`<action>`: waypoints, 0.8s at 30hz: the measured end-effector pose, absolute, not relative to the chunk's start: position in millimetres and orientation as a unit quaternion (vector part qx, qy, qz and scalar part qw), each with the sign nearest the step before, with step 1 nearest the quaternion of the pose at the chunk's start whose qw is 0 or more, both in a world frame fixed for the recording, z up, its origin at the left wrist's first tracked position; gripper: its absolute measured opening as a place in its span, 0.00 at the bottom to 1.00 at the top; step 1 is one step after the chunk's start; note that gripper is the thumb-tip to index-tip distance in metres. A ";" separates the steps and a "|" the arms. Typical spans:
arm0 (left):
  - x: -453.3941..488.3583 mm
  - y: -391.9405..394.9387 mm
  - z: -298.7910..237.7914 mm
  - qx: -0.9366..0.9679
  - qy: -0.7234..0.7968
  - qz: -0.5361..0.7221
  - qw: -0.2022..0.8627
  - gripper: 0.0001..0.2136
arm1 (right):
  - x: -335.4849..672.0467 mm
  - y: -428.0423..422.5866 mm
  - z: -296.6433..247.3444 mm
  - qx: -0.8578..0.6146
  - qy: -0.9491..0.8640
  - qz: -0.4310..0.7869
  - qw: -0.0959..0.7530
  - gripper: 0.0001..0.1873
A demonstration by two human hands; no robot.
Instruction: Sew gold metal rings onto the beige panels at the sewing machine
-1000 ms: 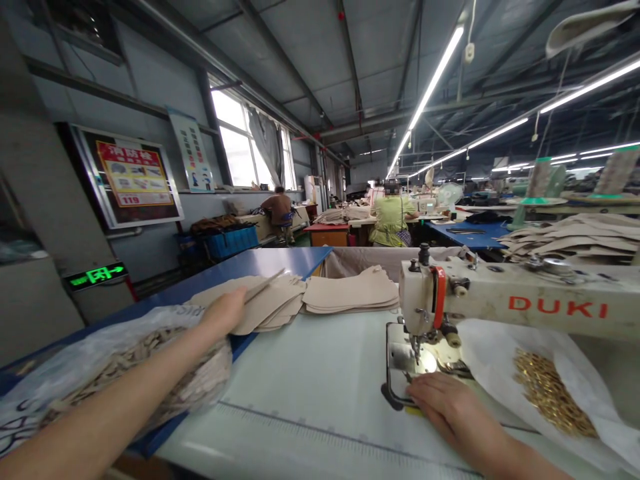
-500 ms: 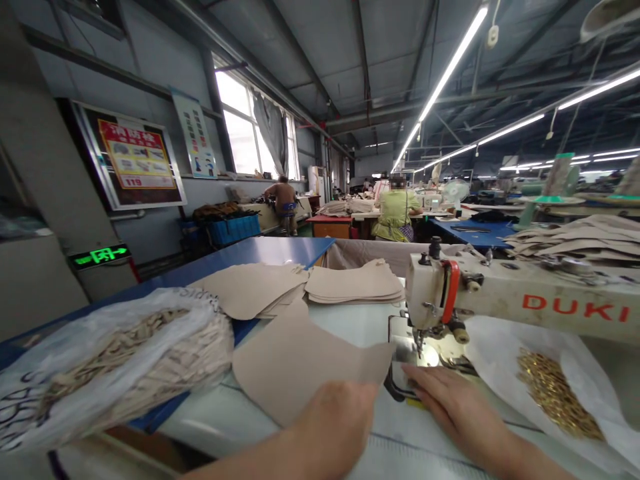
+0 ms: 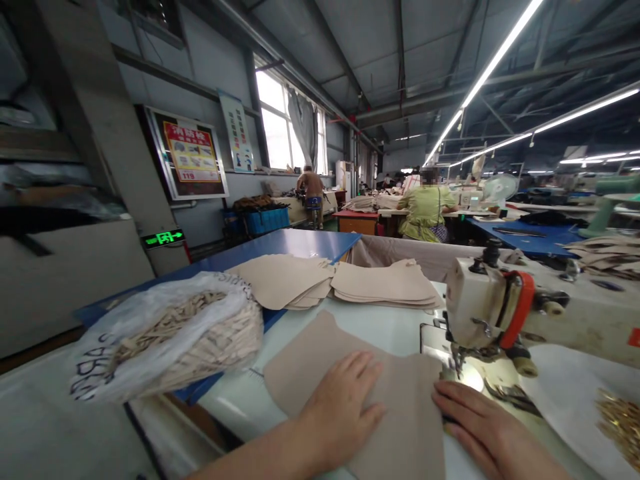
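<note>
A flat beige cut piece, leather or fabric, lies on the pale sewing table with its right edge beside the needle area of a sewing machine. My left hand rests palm down on the piece, fingers stretched and slightly apart. Along the piece's right edge, just in front of the lit presser foot, lies my right hand; its fingers are extended close together, its thumb hidden. Stacks of similar beige pieces sit behind the piece, at the back of the table.
A plastic bag full of beige strips stands to the left. Right of the needle, gold-coloured metal parts lie on a white sheet. A blue table is behind; a person in light green sits farther off.
The beige piece has turned and moved so its edge lies nearer the needle. My left hand, closed at its near edge before, now lies flat on it. The view has swung right.
</note>
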State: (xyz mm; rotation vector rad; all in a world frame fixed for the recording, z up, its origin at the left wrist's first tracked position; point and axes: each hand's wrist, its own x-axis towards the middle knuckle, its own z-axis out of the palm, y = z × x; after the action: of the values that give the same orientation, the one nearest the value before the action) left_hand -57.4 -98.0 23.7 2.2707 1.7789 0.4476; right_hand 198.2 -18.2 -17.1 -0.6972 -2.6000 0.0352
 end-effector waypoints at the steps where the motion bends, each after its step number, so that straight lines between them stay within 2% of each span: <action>1: -64.1 -98.0 23.6 0.762 0.627 0.123 0.109 0.25 | 198.3 -17.7 -18.1 -0.244 -0.942 0.006 0.232 0.17; 5: -72.0 -96.2 20.2 0.753 0.644 0.087 0.103 0.25 | 195.1 -18.0 -14.9 -0.194 -0.950 -0.017 0.243 0.19; 12: -83.1 -96.2 12.9 0.756 0.636 0.153 0.032 0.21 | 191.3 -25.2 -1.6 -0.216 -0.956 0.009 0.200 0.16; 16: -137.0 -102.3 63.1 0.701 0.657 0.262 -0.094 0.20 | 192.9 -30.2 1.0 -0.245 -0.950 0.047 0.188 0.17; 19: -200.8 -108.1 119.8 0.547 0.750 0.323 -0.183 0.20 | 193.5 -32.8 1.5 -0.256 -0.941 0.075 0.209 0.16; 21: -246.5 -111.2 143.5 0.449 0.813 0.307 -0.210 0.19 | 193.8 -34.5 2.5 -0.262 -0.937 0.089 0.215 0.16; 24: -302.0 -112.9 143.4 0.411 0.873 0.213 -0.153 0.14 | 194.2 -36.7 4.8 -0.268 -0.933 0.101 0.218 0.16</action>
State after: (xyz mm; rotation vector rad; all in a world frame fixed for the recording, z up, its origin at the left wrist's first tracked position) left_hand -302.0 -112.9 143.4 1.4349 3.0476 0.7429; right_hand 194.2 -36.7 4.8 -0.7429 -2.5823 0.2785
